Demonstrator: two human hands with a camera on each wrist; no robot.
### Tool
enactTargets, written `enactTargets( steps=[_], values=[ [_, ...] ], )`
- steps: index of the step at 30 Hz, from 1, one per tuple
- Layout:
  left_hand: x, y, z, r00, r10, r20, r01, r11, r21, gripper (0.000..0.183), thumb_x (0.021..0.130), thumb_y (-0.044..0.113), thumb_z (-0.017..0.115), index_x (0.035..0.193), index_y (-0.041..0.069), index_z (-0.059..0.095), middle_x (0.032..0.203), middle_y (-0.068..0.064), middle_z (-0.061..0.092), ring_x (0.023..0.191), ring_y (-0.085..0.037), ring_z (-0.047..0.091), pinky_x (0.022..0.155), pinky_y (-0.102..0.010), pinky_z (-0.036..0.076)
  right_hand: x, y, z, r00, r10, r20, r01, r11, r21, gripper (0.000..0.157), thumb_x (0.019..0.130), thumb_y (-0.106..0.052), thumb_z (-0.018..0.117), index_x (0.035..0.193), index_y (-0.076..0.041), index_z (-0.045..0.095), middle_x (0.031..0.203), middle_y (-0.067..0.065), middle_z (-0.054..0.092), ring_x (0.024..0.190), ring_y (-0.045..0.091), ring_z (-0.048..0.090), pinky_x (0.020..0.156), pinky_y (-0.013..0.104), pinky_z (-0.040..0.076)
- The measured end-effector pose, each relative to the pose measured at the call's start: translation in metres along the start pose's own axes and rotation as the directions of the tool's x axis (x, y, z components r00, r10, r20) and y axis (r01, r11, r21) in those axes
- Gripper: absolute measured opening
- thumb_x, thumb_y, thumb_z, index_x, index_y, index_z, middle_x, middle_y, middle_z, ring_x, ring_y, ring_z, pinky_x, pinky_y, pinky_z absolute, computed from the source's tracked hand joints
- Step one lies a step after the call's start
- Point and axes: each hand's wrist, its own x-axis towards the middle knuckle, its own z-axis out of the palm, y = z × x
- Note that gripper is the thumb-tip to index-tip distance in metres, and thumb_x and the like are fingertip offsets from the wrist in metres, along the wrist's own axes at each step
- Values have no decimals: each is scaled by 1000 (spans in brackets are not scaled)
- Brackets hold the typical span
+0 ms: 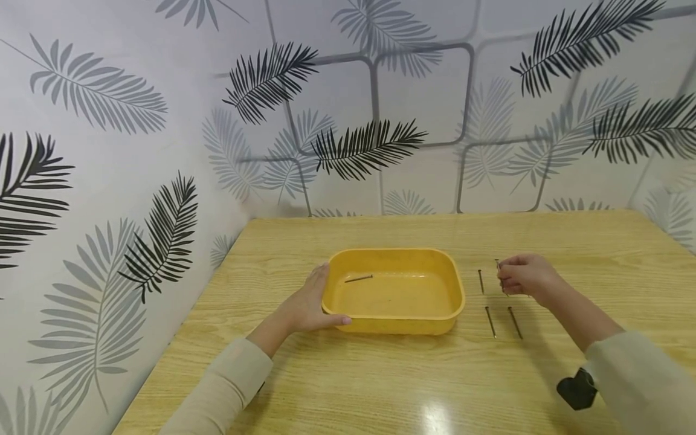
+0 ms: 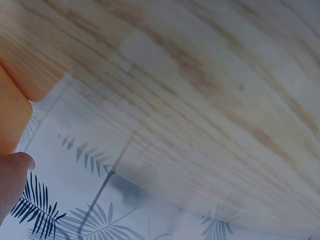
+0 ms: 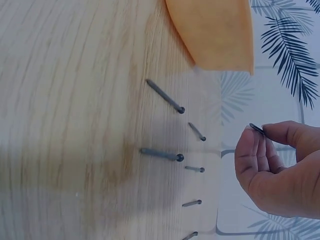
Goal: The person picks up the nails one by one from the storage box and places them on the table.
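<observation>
My left hand (image 1: 309, 305) grips the near left corner of a yellow plastic tray (image 1: 394, 326), thumb along the front and fingers along the left side. Inside the tray lies a single dark screw (image 1: 359, 278). To the right, my right hand (image 1: 526, 277) pinches a screw (image 3: 257, 128) between thumb and fingers, above the table. Near it lie a screw (image 1: 481, 281) and, closer to me, two more screws (image 1: 490, 322) (image 1: 515, 322). The left wrist view shows only a fingertip (image 2: 20, 162) beside the tray wall (image 2: 12, 115).
Wood-grain table (image 1: 391, 374) lies beneath everything, with leaf-patterned wall covering (image 1: 348, 90) behind and on the left. In the right wrist view several further screws (image 3: 192, 203) lie in a row. A black object (image 1: 577, 389) shows beneath the right sleeve.
</observation>
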Motion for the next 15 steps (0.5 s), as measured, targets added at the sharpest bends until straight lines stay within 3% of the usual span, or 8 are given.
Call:
enactTargets(
  steps=[10,15],
  values=[
    [0,0,0,1000,-8,5,8,1000,6,125,68,76,58,149,2,-2,157,-15,2,145,-29,4,116,-46,15,-7,18,-13,1000,20,-17,-20,1000,-13,27,91,-8,49,110,10,50,76,-8,58,65,4,58,66,23,54],
    [1,-1,0,1000,-4,4,4,1000,9,125,68,76,58,149,2,-2,157,-16,3,145,-29,4,116,-46,15,-11,27,-18,999,42,-16,-42,999,-16,36,91,-9,49,117,16,46,74,-9,59,65,4,59,66,23,54]
  ],
)
